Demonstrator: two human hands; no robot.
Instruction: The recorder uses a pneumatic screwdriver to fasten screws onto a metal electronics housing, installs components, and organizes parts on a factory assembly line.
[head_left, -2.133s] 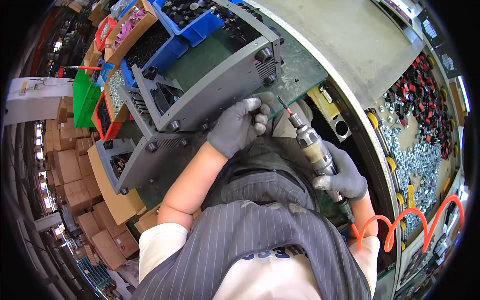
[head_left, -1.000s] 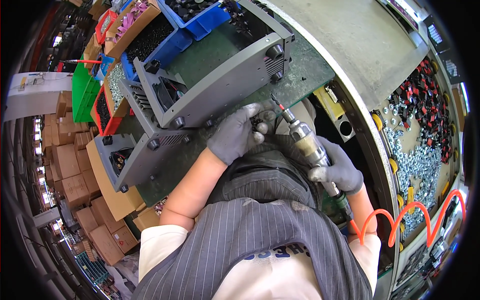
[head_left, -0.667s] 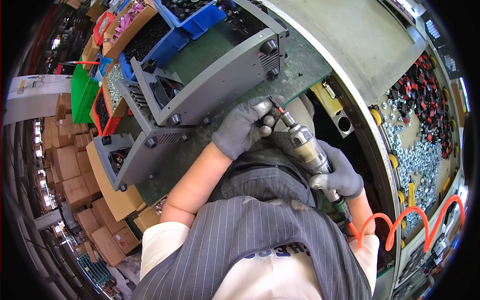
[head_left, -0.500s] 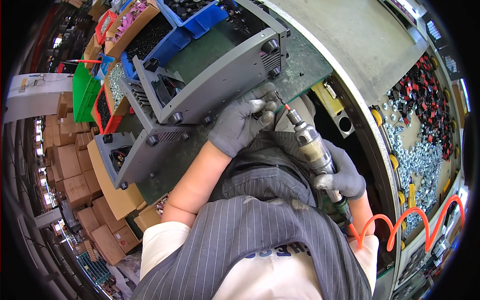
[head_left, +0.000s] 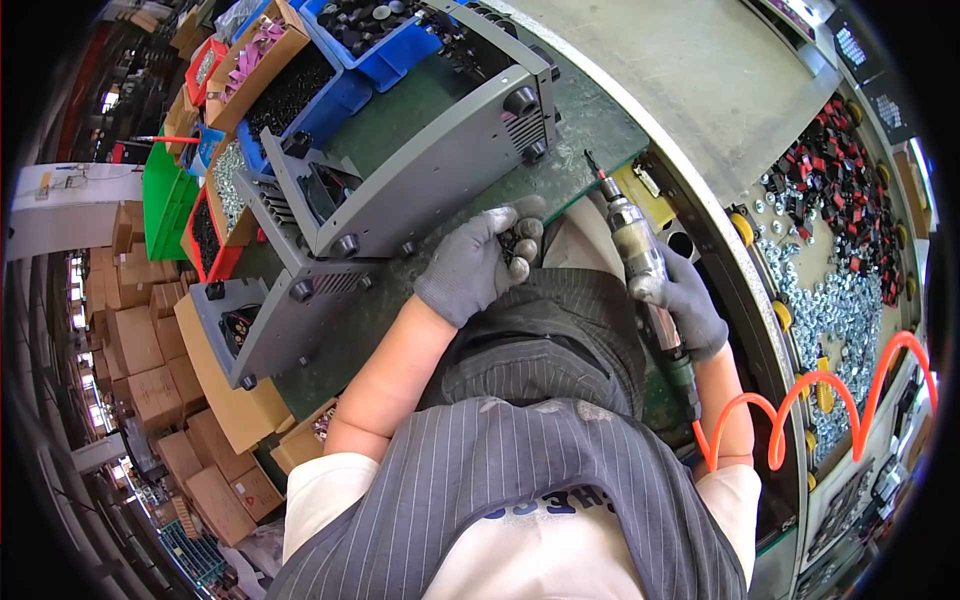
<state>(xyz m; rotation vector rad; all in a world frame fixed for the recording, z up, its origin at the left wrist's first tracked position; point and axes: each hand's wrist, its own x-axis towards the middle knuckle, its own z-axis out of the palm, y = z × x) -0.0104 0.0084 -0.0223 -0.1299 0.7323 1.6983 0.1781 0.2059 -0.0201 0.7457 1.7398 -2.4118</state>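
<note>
My left hand (head_left: 470, 265), in a grey work glove, is curled palm up around small dark screws (head_left: 510, 242), partly hidden by the fingers. It is in front of a grey metal casing (head_left: 430, 165) that lies with black round feet (head_left: 521, 100) facing me. My right hand (head_left: 688, 305), gloved too, is wrapped around a pneumatic screwdriver (head_left: 632, 240). The driver's bit (head_left: 592, 162) points away from me, over the bench edge, apart from the casing. An orange coiled air hose (head_left: 780, 430) runs from its rear end. A second grey casing (head_left: 285, 310) stands to the left.
Behind the casings are blue bins (head_left: 385, 65) of black parts, a red bin (head_left: 205, 235) and a green crate (head_left: 168, 205). Cardboard boxes (head_left: 150, 360) are stacked at far left. Past the pale bench rim (head_left: 690, 190), metal and red-black parts (head_left: 835, 200) lie at right.
The screwdriver's bit has swung away from my left fingers and now points farther forward. My left hand has turned more palm up, showing the dark screws. The view has shifted slightly.
</note>
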